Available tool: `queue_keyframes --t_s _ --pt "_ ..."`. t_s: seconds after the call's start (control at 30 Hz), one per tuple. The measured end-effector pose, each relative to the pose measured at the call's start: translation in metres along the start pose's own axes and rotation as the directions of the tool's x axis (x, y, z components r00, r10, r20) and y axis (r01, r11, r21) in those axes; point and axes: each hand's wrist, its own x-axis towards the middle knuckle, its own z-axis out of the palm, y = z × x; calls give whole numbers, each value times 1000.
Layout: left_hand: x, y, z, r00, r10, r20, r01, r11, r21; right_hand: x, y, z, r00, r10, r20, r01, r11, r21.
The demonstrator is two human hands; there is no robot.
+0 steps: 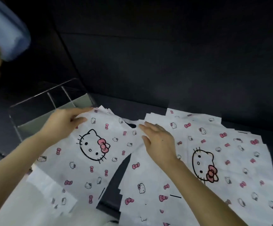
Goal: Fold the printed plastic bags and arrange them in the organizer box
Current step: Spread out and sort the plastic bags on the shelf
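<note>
A fanned stack of printed bags (230,160) covers the right of the dark surface (116,180). Its big cat face lies on its side, crown toward your right, and the bottom and right edges of the view cut the stack off. To its left lies a single printed bag (83,173), its long axis running from near left to far right and its handle end pointing away from you. The clear organizer box (34,118) stands at the far left, just beyond that bag, with its dividers only faintly visible. Your left hand (62,124) pinches the bag's far left corner between thumb and fingers. Your right hand (158,141) lies flat with straight fingers, close together, on the overlap of bag and stack, beside the handle cut-out (131,126). A blurred blue shape (6,30) at top left and a pale sheet (50,193) at near left are too smeared to identify.
</note>
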Motion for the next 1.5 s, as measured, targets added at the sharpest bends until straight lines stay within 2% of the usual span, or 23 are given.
queue_keyframes --t_s 0.1,0.17,0.23,0.33,0.37,0.4,0.43,0.47,0.53,0.6,0.7,0.77,0.87,0.93,1.03,1.13,1.2,1.3,1.37,1.43,1.5 --pt "13 -38 18 988 -46 149 8 968 251 -17 6 12 998 14 63 -8 996 -87" --pt "16 -54 34 960 -98 261 1 937 349 -33 15 15 992 25 123 -9 991 -132" --pt "14 -60 46 950 -127 287 -10 901 433 -49 27 15 983 49 176 -19 985 -170" --pt "6 -47 61 999 -19 27 -2 779 627 -69 44 9 975 79 208 -36 978 -205" --pt "-1 -37 66 996 31 -79 26 774 632 -74 47 6 970 89 225 -42 978 -206" --pt "-10 -24 74 984 88 -152 19 805 593 -78 50 1 972 88 219 -42 977 -209" --pt "-21 -10 85 976 148 -160 -42 848 528 -81 51 -5 975 90 205 -45 976 -211" --pt "-34 3 98 969 210 -129 -130 882 453 -85 52 -11 976 100 191 -59 976 -210" --pt "-56 18 126 967 249 42 -248 905 346 -94 56 -23 981 122 149 -89 974 -207" --pt "-64 14 141 970 156 184 -212 917 337 -106 63 -36 980 160 115 -130 964 -231" --pt "-63 -12 145 975 -45 219 -28 947 319 -126 82 -57 961 254 109 -212 929 -302" --pt "-60 -18 144 978 -81 193 15 947 321 -138 97 -72 935 337 108 -279 890 -361" --pt "-57 8 141 992 -8 128 -31 952 306 -152 120 -90 877 471 95 -391 814 -429" --pt "-54 39 146 991 97 89 -118 955 272 -158 132 -97 844 528 94 -431 772 -468" --pt "-46 89 162 950 272 156 -297 939 173 -164 140 -98 837 540 93 -436 760 -482" --pt "-35 126 183 886 333 322 -382 919 100 -166 137 -95 881 472 45 -411 808 -423" --pt "-29 146 191 878 323 354 -355 935 27 -166 135 -95 915 404 4 -373 848 -377" --pt "-22 170 191 942 203 266 -173 976 -133 -161 134 -103 945 322 -49 -323 907 -271" --pt "-15 183 190 959 140 246 -79 967 -242 -157 131 -109 961 273 -51 -278 947 -161" --pt "-9 192 185 967 109 231 -21 935 -353 -152 126 -117 963 269 -16 -268 963 15" --pt "-3 196 178 973 111 204 -18 913 -407 -146 120 -128 954 293 67 -300 932 202"
